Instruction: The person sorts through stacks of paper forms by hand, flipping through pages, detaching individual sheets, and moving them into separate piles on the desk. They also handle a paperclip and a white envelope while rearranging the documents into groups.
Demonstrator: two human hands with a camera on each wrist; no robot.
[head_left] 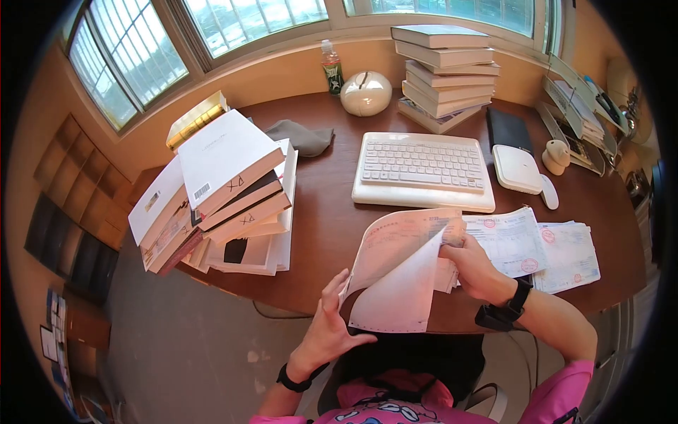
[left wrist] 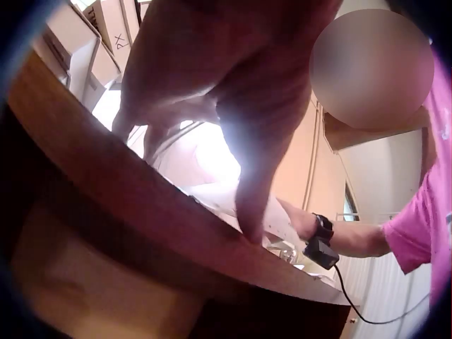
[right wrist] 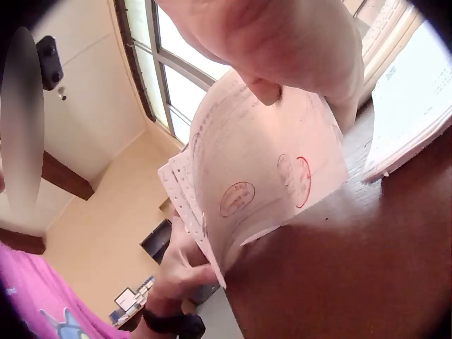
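Note:
Thin printed forms (head_left: 395,283) with punched holes along an edge stand raised over the front of the desk, one sheet curling away from the rest. My right hand (head_left: 477,265) pinches them at their upper right corner. Round red stamps show on the curved sheet (right wrist: 261,169) in the right wrist view. At the forms' left edge is my left hand (head_left: 325,328), its fingers extended against the sheets and its thumb stretched out apart. Seen from the left wrist, the left hand (left wrist: 219,85) hides much of the paper. More stamped forms (head_left: 512,240) lie on the desk to the right.
A white keyboard (head_left: 424,169) sits behind the forms, with a white square device (head_left: 517,168) and mouse (head_left: 549,192) at its right. Books are piled at left (head_left: 226,159) and back right (head_left: 448,56). The brown desk's (head_left: 318,233) front edge curves close to the body.

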